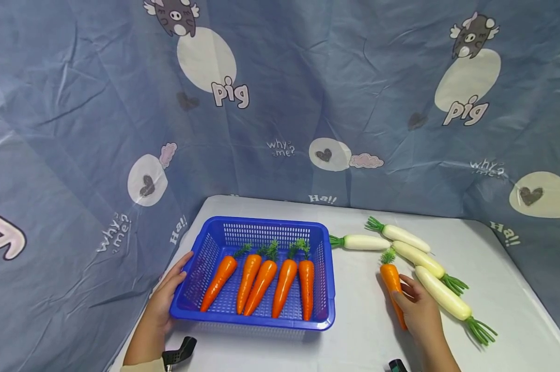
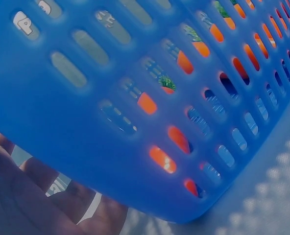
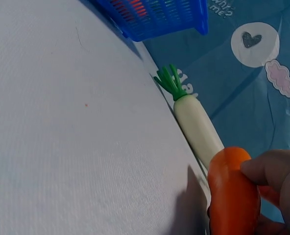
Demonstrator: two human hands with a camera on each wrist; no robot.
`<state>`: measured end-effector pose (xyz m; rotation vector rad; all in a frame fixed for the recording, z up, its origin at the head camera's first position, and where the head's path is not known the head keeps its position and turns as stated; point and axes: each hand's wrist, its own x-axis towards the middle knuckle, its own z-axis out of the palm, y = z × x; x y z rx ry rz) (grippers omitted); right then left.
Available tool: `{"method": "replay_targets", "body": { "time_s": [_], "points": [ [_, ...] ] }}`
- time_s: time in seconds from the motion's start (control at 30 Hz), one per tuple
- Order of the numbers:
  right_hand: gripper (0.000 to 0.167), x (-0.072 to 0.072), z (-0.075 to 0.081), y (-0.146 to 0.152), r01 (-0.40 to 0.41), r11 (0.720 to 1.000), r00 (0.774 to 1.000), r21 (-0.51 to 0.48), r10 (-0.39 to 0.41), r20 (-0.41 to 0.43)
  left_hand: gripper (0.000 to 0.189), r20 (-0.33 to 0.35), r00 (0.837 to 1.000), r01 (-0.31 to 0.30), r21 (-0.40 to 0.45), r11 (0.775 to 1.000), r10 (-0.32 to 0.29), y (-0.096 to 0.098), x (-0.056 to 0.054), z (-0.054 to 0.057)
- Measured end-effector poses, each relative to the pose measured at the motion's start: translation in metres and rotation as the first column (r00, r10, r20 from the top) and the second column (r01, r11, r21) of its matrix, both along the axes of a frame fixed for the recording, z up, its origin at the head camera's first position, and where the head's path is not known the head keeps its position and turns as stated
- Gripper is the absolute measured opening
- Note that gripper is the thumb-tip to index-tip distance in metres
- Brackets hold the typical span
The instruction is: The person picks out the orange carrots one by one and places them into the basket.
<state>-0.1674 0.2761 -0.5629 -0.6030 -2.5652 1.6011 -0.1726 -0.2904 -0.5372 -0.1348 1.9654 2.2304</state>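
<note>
A blue plastic basket point(image 1: 252, 324) holds several orange carrots point(image 1: 286, 284) with green tops, laid side by side. At the basket's left side is my left hand point(image 1: 166, 294), its fingers against the outer wall and rim; the left wrist view shows the fingers along the edge of the slotted wall point(image 2: 52, 122). My right hand point(image 1: 421, 306) pinches another carrot point(image 1: 391, 281) between thumb and fingers, to the right of the basket. In the right wrist view the thumb lies on the orange carrot point(image 3: 233, 191), with a white radish point(image 3: 196, 125) beyond it.
Several white radishes point(image 1: 442, 292) with green stems lie on the white table point(image 1: 354, 320) right of and behind the right hand. One radish point(image 1: 366, 242) has its stem close to the basket's right rim. A blue patterned cloth point(image 1: 280, 103) hangs behind and at the sides.
</note>
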Motion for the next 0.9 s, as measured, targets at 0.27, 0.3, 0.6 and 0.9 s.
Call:
{"method": "replay_targets", "body": {
  "time_s": [0.27,0.3,0.6,0.9],
  "points": [
    [0.057,0.001,0.0,-0.006,-0.002,1.0,1.0,-0.009,0.002,-0.029,0.054,0.001,1.0,-0.007,-0.009,1.0,0.007,0.0,0.001,0.0],
    [0.058,0.0,0.0,-0.006,0.0,1.0,1.0,-0.005,0.0,-0.024,0.054,0.0,1.0,-0.007,-0.01,1.0,0.007,0.0,0.001,0.0],
    [0.057,0.0,-0.001,-0.019,-0.006,1.0,1.0,-0.018,0.006,-0.022,0.055,-0.011,1.0,-0.004,-0.012,1.0,0.004,0.0,0.001,0.001],
    [0.055,-0.001,0.0,-0.033,-0.001,0.999,0.999,-0.034,0.0,-0.044,0.055,-0.002,1.0,0.003,-0.001,1.0,-0.003,0.0,0.0,0.0]
  ]
}}
